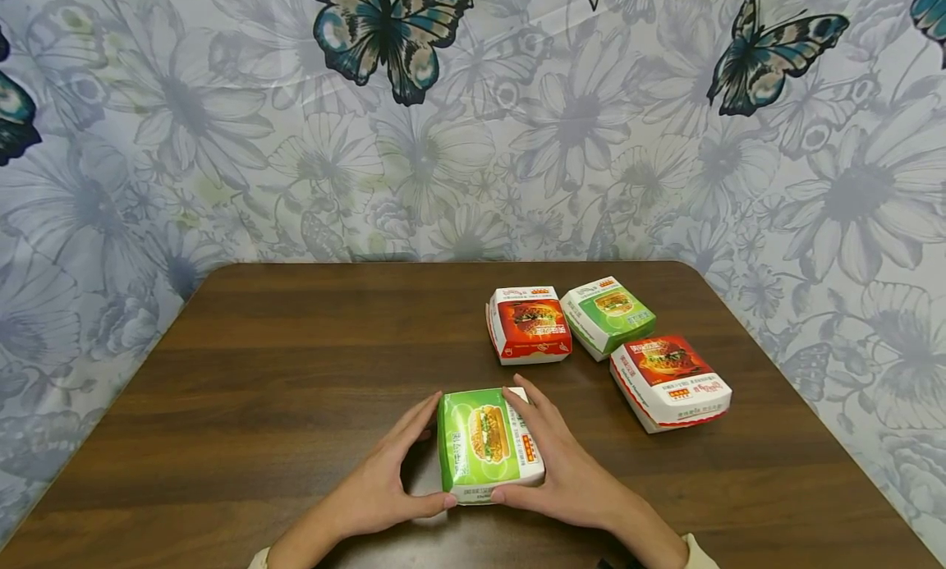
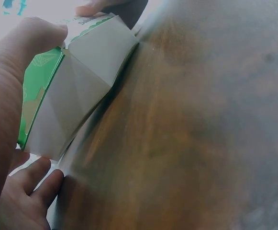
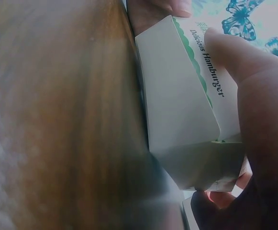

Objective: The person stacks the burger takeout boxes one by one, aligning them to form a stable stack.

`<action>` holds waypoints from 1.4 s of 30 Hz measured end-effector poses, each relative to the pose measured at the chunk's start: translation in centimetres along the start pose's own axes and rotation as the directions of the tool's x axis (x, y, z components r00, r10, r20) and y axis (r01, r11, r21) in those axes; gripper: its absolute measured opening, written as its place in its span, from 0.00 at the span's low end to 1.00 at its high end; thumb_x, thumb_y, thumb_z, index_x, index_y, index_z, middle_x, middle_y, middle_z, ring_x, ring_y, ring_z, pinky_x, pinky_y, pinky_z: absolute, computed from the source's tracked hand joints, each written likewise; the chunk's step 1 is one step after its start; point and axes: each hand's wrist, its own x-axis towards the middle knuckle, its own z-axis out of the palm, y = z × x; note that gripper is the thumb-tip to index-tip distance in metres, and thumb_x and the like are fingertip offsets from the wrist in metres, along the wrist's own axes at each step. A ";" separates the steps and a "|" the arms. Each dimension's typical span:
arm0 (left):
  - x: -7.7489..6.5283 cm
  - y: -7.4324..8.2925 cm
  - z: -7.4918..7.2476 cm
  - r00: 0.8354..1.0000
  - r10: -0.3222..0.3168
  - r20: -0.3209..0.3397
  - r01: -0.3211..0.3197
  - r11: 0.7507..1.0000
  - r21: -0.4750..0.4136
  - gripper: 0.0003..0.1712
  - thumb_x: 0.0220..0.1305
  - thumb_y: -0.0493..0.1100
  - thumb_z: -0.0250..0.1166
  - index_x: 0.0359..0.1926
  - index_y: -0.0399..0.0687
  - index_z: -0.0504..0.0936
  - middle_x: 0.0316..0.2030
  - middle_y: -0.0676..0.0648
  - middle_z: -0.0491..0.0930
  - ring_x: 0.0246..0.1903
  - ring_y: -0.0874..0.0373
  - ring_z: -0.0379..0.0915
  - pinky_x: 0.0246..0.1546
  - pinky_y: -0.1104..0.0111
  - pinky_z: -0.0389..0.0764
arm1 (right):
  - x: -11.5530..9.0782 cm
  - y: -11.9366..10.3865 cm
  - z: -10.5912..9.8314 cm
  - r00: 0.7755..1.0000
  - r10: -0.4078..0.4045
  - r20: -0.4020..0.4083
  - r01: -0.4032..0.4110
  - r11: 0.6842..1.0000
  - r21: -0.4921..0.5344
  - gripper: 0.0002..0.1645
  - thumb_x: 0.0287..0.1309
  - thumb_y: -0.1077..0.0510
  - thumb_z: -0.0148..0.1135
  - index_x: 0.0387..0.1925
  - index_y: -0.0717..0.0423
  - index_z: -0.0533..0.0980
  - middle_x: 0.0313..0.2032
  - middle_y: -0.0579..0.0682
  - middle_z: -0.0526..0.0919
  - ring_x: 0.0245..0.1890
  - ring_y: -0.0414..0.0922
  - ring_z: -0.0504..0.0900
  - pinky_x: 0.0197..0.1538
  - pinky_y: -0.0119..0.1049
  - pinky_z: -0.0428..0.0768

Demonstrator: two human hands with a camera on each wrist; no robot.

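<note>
In the head view a green and white hamburger box (image 1: 473, 446) sits near the front middle of the table, closed, with a burger picture on its lid. My left hand (image 1: 377, 483) grips its left side, thumb at the near corner and fingers toward the far corner. On the opposite side my right hand (image 1: 565, 470) holds it, thumb along the near face and fingertips on the far right corner. The left wrist view shows the box's plain white lower sides (image 2: 76, 96) close to the tabletop. "Delicious Hamburger" is printed on the near flap (image 3: 213, 72) in the right wrist view.
Beyond the hands, toward the back right, stand a red hamburger box (image 1: 532, 327), another green one (image 1: 609, 314) and a second red one (image 1: 668, 380), close together. The brown wooden table (image 1: 296, 347) ends at a wall covering (image 1: 473, 167) with flowers and butterflies.
</note>
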 end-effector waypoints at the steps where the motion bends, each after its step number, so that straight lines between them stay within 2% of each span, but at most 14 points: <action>1: 0.0 0.0 0.0 1.000 0.007 -0.005 -0.007 1.000 0.003 0.63 0.47 0.69 0.70 0.76 0.67 0.42 0.74 0.55 0.49 0.60 0.62 0.66 0.60 0.58 0.72 | 0.0 0.0 0.0 1.000 -0.001 0.001 0.001 1.000 -0.004 0.63 0.40 0.24 0.67 0.74 0.31 0.47 0.75 0.34 0.37 0.73 0.41 0.46 0.63 0.60 0.64; 6: -0.1 -0.2 0.0 0.999 0.033 -0.016 -0.033 0.999 0.003 0.62 0.48 0.68 0.71 0.76 0.65 0.43 0.73 0.57 0.50 0.61 0.61 0.66 0.60 0.60 0.72 | 0.0 -0.1 0.0 1.000 0.008 0.008 -0.008 1.000 -0.010 0.64 0.40 0.24 0.67 0.74 0.31 0.46 0.75 0.34 0.36 0.73 0.40 0.46 0.63 0.59 0.65; 9: 0.0 -0.1 -0.1 1.000 0.028 -0.012 -0.028 1.000 -0.003 0.62 0.48 0.68 0.71 0.76 0.66 0.43 0.73 0.58 0.50 0.61 0.62 0.65 0.60 0.60 0.72 | 0.0 -0.1 0.0 1.000 0.015 0.010 -0.015 1.000 -0.008 0.64 0.40 0.24 0.67 0.75 0.32 0.47 0.75 0.33 0.36 0.73 0.40 0.45 0.63 0.59 0.64; 16: 0.1 -0.1 -0.1 0.999 0.050 -0.018 -0.051 0.999 -0.010 0.63 0.47 0.67 0.72 0.76 0.64 0.44 0.73 0.57 0.50 0.62 0.61 0.65 0.60 0.60 0.73 | 0.0 -0.1 -0.1 1.000 -0.002 -0.005 0.002 1.000 -0.014 0.64 0.40 0.25 0.68 0.75 0.34 0.47 0.75 0.35 0.37 0.73 0.41 0.46 0.63 0.60 0.65; 26: 0.0 -0.1 0.0 1.000 -0.007 0.005 0.007 1.000 -0.009 0.62 0.48 0.69 0.70 0.76 0.68 0.42 0.73 0.58 0.49 0.60 0.62 0.67 0.60 0.56 0.72 | -0.1 -0.1 -0.2 0.999 -0.042 -0.030 0.041 0.998 -0.051 0.63 0.41 0.25 0.67 0.74 0.31 0.45 0.75 0.37 0.40 0.73 0.40 0.47 0.63 0.58 0.67; 31: 0.0 -0.4 0.2 1.000 0.005 -0.003 -0.005 1.000 -0.011 0.62 0.48 0.68 0.70 0.76 0.67 0.43 0.74 0.55 0.49 0.60 0.61 0.67 0.60 0.57 0.72 | 0.0 -0.1 -0.3 0.999 -0.040 -0.028 0.039 0.998 -0.053 0.63 0.42 0.25 0.66 0.74 0.30 0.45 0.75 0.36 0.40 0.73 0.38 0.47 0.63 0.57 0.67; 42: 0.3 -0.4 0.3 1.000 0.019 0.002 -0.019 1.000 -0.017 0.62 0.47 0.69 0.70 0.76 0.67 0.43 0.73 0.58 0.49 0.62 0.62 0.64 0.60 0.60 0.73 | -0.1 0.1 -0.7 0.998 -0.034 -0.044 0.032 0.999 -0.042 0.63 0.41 0.25 0.67 0.74 0.30 0.45 0.75 0.34 0.40 0.72 0.36 0.47 0.64 0.56 0.67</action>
